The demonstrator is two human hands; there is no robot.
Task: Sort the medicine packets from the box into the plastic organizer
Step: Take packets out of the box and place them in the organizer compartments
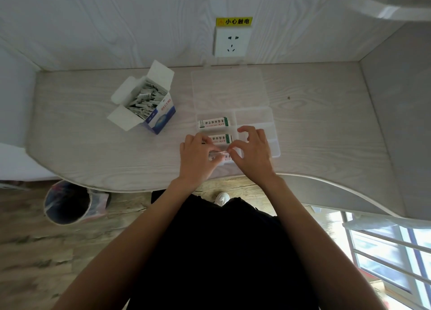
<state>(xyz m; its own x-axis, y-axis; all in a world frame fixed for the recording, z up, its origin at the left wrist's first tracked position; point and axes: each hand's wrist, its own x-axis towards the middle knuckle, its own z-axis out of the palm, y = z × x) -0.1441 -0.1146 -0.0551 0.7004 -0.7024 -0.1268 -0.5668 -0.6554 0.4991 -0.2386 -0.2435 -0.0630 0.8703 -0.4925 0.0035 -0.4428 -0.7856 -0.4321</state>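
Observation:
A clear plastic organizer (254, 116) lies open on the desk, its lid (228, 88) flat behind it. Two white packets with green ends sit in its left compartments, one at the back (213, 122) and one just in front of it (220, 138). Over the nearest left compartment my left hand (198, 158) and my right hand (253, 153) pinch a small stack of white packets (219, 155) from either end. The open white and blue box (149, 102) stands to the left, filled with several loose packets.
A wall socket (232, 41) with a yellow warning label sits behind the organizer. A lined waste bin (70, 202) stands on the floor below the desk's curved front edge (140, 188). A window rail (384, 246) is at lower right.

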